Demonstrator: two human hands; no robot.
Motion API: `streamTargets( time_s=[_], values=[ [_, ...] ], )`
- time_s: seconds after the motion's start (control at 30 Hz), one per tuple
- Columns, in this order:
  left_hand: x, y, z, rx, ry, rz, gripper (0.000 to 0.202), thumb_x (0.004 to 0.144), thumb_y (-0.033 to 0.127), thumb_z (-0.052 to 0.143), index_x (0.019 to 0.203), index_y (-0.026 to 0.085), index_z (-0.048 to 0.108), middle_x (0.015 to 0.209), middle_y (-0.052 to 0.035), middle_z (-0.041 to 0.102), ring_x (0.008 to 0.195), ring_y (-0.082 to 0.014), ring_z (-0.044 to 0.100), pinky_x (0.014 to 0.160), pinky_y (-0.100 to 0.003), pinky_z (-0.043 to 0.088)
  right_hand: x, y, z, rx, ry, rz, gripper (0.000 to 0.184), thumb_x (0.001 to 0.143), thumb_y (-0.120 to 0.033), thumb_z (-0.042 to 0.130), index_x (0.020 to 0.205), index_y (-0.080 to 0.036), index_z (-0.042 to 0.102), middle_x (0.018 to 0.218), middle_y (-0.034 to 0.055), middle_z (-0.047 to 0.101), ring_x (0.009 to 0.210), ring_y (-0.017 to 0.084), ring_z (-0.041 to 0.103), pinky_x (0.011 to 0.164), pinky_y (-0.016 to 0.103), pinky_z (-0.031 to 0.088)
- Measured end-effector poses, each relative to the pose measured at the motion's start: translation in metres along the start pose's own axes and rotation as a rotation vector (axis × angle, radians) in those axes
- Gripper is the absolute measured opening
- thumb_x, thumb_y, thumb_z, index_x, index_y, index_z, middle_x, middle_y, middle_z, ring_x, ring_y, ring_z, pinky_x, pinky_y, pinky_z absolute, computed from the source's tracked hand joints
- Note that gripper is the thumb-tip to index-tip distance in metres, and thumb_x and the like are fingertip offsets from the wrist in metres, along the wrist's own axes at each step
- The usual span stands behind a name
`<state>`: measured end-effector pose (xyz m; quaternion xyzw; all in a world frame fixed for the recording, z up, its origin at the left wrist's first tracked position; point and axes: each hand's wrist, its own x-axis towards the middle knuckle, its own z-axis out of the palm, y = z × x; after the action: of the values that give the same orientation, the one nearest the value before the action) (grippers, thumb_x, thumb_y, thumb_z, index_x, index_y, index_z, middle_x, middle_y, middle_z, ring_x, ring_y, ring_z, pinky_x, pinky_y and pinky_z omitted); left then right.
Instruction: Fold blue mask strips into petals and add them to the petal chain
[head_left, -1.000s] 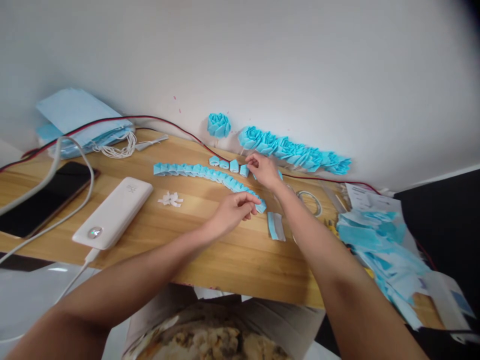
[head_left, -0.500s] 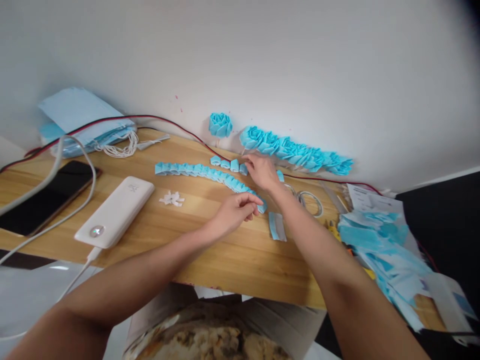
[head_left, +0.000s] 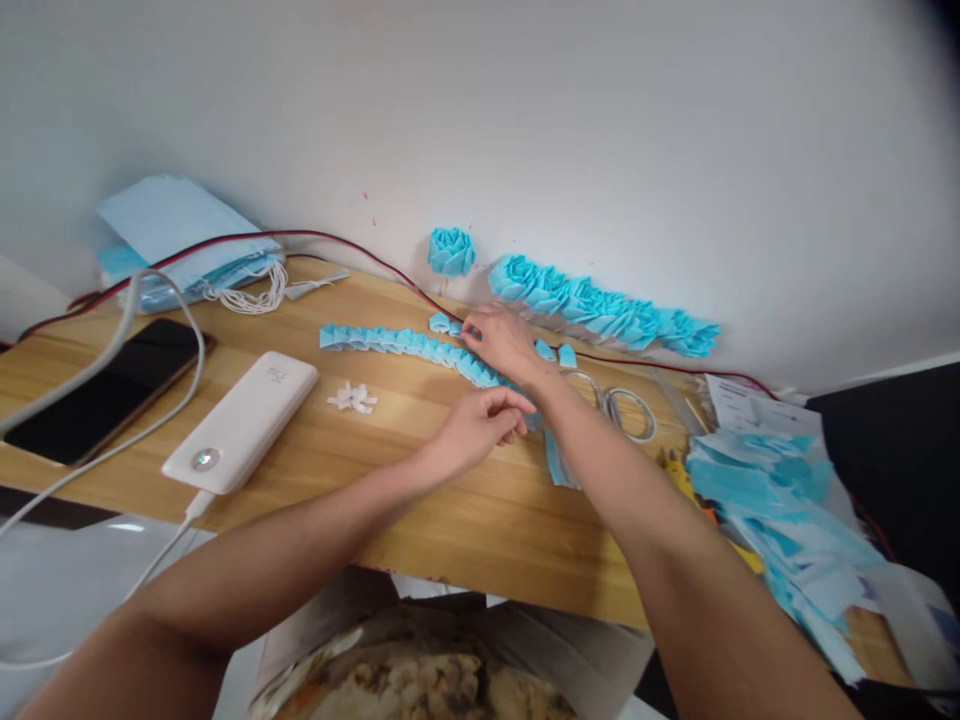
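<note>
A long chain of folded light-blue paper pieces [head_left: 390, 342] lies across the wooden desk [head_left: 450, 500]. My left hand [head_left: 480, 425] rests at the chain's right end with its fingers curled in a pinch on the last pieces. My right hand [head_left: 501, 340] reaches over the chain to the small loose blue folded pieces [head_left: 442, 323] behind it, fingers bent down on them; what it grips is hidden. Two more loose pieces [head_left: 556, 353] lie to its right. A blue and white strip [head_left: 556, 460] lies by my right forearm.
Blue paper roses [head_left: 600, 308] line the wall, one apart [head_left: 451, 250]. A white power bank [head_left: 241, 420], a black phone [head_left: 105, 385], cables, a stack of blue sheets [head_left: 180, 235], a tape roll [head_left: 630, 412] and a heap of blue scraps [head_left: 780, 510] are on the desk.
My right hand has slid left along the row of loose blue pieces, covering some of them. My left hand has stayed at the chain's end. The view has shifted slightly.
</note>
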<state>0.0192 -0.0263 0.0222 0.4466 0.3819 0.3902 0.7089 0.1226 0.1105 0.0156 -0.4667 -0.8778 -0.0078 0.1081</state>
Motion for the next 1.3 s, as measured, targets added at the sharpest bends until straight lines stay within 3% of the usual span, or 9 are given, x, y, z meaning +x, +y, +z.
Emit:
streamTargets(
  time_s=[0.1,0.37,0.53,0.63,0.77,0.87,1.0,1.1,1.3],
  values=[
    [0.0,-0.001,-0.001,-0.004,-0.008,0.016,0.02,0.084,0.003,0.05,0.085,0.015,0.066,0.064,0.0045,0.06,0.056,-0.0069,0.049,0.061,-0.022,0.041,0.003,-0.005,0.002,0.007,-0.001,0.014,0.02,0.092,-0.018,0.055,0.091,-0.02,0.075,0.097,0.0091,0.075,0.095,0.025,0.064,0.081,0.034,0.045],
    [-0.002,0.002,-0.001,-0.013,0.003,0.032,0.019,0.085,0.003,0.05,0.084,0.015,0.065,0.065,0.0039,0.061,0.057,-0.0075,0.05,0.062,-0.022,0.041,0.005,-0.005,-0.006,0.132,0.051,0.013,0.025,0.098,-0.027,0.053,0.101,-0.02,0.077,0.103,0.0078,0.075,0.1,0.024,0.064,0.088,0.035,0.046],
    [-0.002,0.006,-0.001,-0.042,0.041,0.071,0.017,0.086,0.005,0.051,0.086,0.014,0.066,0.065,0.0039,0.06,0.057,-0.0073,0.051,0.061,-0.022,0.041,0.015,-0.005,0.001,0.149,0.016,-0.182,0.031,0.097,-0.024,0.056,0.123,-0.025,0.074,0.139,0.0079,0.065,0.128,0.028,0.053,0.11,0.044,0.04],
    [-0.001,0.004,-0.001,-0.048,0.03,0.087,0.016,0.085,0.005,0.053,0.086,0.014,0.066,0.065,0.0039,0.061,0.057,-0.0071,0.051,0.061,-0.022,0.041,0.021,-0.01,0.011,0.133,-0.006,-0.19,0.034,0.099,-0.028,0.054,0.127,-0.024,0.073,0.15,0.0089,0.056,0.136,0.03,0.045,0.114,0.049,0.038],
    [-0.002,0.004,-0.001,-0.049,0.03,0.065,0.018,0.083,0.003,0.052,0.086,0.014,0.067,0.064,0.0039,0.061,0.057,-0.0076,0.051,0.062,-0.023,0.042,0.026,-0.013,0.016,0.132,-0.039,-0.116,0.037,0.1,-0.031,0.052,0.128,-0.019,0.072,0.15,0.0123,0.056,0.136,0.033,0.047,0.115,0.05,0.038],
    [-0.003,0.006,0.0,-0.057,0.04,0.045,0.018,0.085,0.004,0.051,0.084,0.014,0.066,0.063,0.0041,0.06,0.056,-0.0075,0.05,0.061,-0.023,0.04,0.025,-0.005,0.01,0.209,0.018,-0.051,0.039,0.099,-0.024,0.048,0.131,-0.02,0.07,0.146,0.0111,0.06,0.134,0.029,0.052,0.116,0.049,0.038],
    [-0.003,0.009,0.001,-0.059,0.039,0.035,0.018,0.086,0.003,0.051,0.083,0.014,0.066,0.062,0.0043,0.06,0.056,-0.0073,0.049,0.06,-0.023,0.04,0.015,0.004,0.002,0.252,0.042,-0.002,0.041,0.088,-0.006,0.045,0.107,-0.02,0.078,0.136,0.0088,0.066,0.127,0.026,0.058,0.114,0.045,0.041],
    [-0.002,0.008,0.001,-0.052,0.039,0.031,0.018,0.086,0.004,0.051,0.084,0.014,0.066,0.063,0.0043,0.06,0.056,-0.0075,0.049,0.061,-0.023,0.04,0.009,0.002,0.003,0.214,-0.012,0.013,0.04,0.083,-0.003,0.045,0.094,-0.02,0.079,0.129,0.0079,0.07,0.125,0.027,0.059,0.112,0.045,0.043],
    [-0.002,0.007,0.001,-0.049,0.033,0.047,0.018,0.086,0.003,0.051,0.083,0.014,0.065,0.064,0.004,0.061,0.056,-0.0071,0.05,0.06,-0.022,0.04,-0.003,0.015,-0.011,0.283,0.022,0.039,0.049,0.082,0.001,0.041,0.11,-0.019,0.076,0.14,0.0076,0.066,0.129,0.023,0.06,0.113,0.041,0.043]
  ],
)
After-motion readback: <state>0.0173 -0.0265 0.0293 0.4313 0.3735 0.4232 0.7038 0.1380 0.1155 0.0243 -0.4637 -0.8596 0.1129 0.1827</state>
